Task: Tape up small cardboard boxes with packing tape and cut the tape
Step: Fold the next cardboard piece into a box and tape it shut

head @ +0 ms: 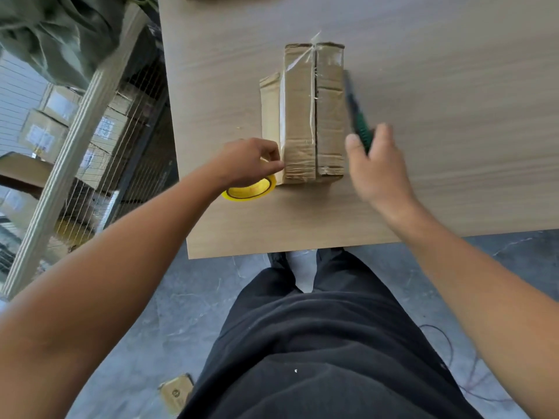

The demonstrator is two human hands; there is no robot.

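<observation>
A small brown cardboard box lies lengthwise on the wooden table, with clear tape along its top seam and a side flap sticking out on its left. My left hand grips a yellow tape roll at the box's near left corner, with its fingertips against the box. My right hand is just right of the box and holds a green-handled utility knife, blurred by motion, pointing away from me along the box's right side.
A wire-mesh rack with stacked cartons stands left of the table. A green cloth hangs at top left. A small cardboard piece lies on the grey floor by my legs. The table's near edge is close to my body.
</observation>
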